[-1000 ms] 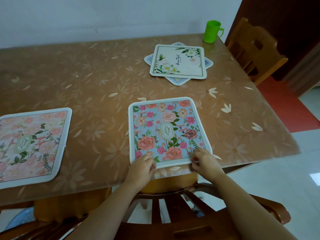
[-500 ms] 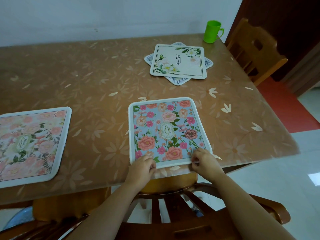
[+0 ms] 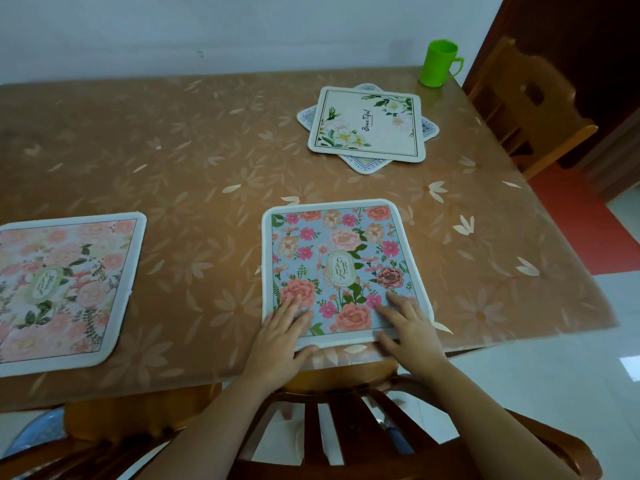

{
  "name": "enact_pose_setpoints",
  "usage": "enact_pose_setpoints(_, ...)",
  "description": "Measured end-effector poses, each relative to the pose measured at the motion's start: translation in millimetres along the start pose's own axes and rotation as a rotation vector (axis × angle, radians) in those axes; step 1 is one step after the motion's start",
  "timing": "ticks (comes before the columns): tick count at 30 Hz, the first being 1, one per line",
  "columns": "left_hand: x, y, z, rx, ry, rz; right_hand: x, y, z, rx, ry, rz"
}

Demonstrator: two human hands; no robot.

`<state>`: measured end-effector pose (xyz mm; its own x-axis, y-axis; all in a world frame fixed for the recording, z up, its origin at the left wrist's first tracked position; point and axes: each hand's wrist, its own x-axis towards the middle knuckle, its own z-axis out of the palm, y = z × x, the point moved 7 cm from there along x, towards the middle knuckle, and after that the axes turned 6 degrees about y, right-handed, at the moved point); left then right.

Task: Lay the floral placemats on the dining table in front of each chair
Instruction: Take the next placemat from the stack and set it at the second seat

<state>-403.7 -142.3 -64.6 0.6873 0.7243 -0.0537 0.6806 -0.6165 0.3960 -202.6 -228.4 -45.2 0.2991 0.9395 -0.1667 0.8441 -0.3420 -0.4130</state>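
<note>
Head view: I see both hands flat on the blue rose-print square placemat, which lies at the near edge of the brown flower-patterned table. The left hand presses its near-left corner, fingers straight and spread. The right hand presses the near-right corner, also spread. Well left of that placemat lies a pink floral placemat. Beyond it lies a cream floral placemat, with a green plastic mug further back.

Pale wall; white tiled floor; wooden chair by dark doorway.
</note>
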Motion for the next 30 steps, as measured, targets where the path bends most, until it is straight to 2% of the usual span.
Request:
enact_pose_setpoints(4, 9, -2, 9, 0.121, -0.021, -0.014, 12, -6, 26, -0.197, -0.125, -0.019)
enact_pose_setpoints(8, 34, -5, 8, 0.202, 0.009, -0.056, 40, -9, 32, -0.336, -0.148, -0.041)
enact_pose_setpoints(24, 177, -40, -12, 0.251, 0.172, -0.120, 205, -26, 10, -0.341, -0.030, -0.362)
enact_pose_setpoints(27, 200, -50, -15, 0.212, 0.195, -0.198, 213, -23, 8, -0.334, 0.032, -0.328)
enact_pose_setpoints(30, 207, -55, -15, 0.193, 0.195, -0.265, 213, -11, 0, -0.300, 0.112, -0.132)
